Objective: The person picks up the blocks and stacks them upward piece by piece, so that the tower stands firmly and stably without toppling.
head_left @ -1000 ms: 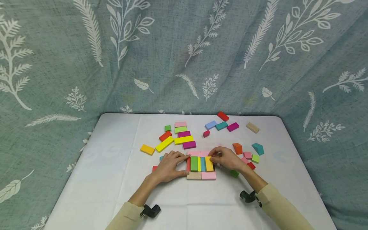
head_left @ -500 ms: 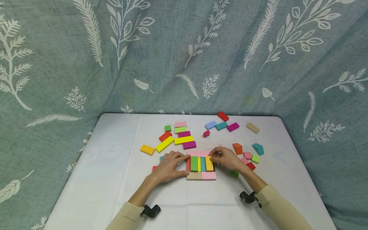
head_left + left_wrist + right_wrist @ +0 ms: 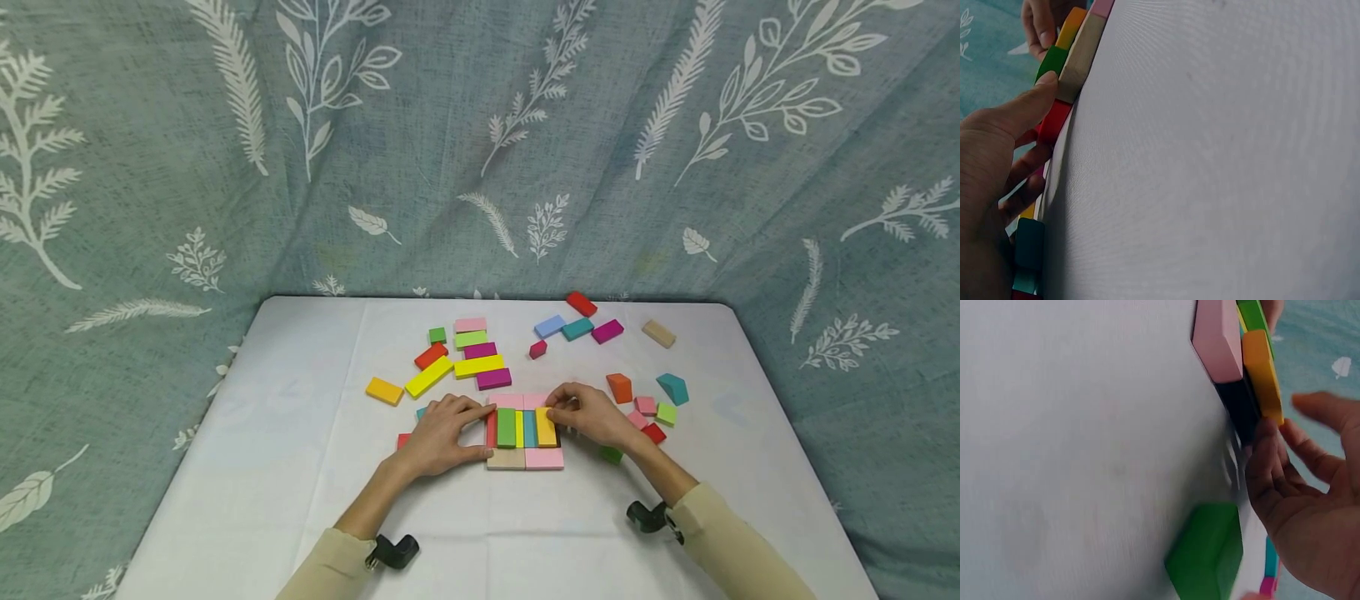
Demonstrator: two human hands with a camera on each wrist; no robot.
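In the head view, a rectangle of flat coloured blocks lies on the white table. Pink blocks (image 3: 522,402) form its far side; a beige block (image 3: 506,459) and a pink block (image 3: 544,458) form its near side. A green block (image 3: 506,427) and an orange-yellow block (image 3: 546,429) sit raised across the middle. My left hand (image 3: 442,435) spans the left side, thumb at the beige block's corner, index finger by the far corner. My right hand (image 3: 592,412) pinches the orange-yellow block's right end, above a black block (image 3: 1235,406) in the right wrist view.
Several loose blocks lie beyond the rectangle, including a long yellow block (image 3: 429,377) and a purple block (image 3: 493,378). On the right are a teal wedge (image 3: 674,388), an orange block (image 3: 619,387) and a green block (image 3: 611,453) near my right wrist. A patterned curtain (image 3: 450,150) hangs behind.
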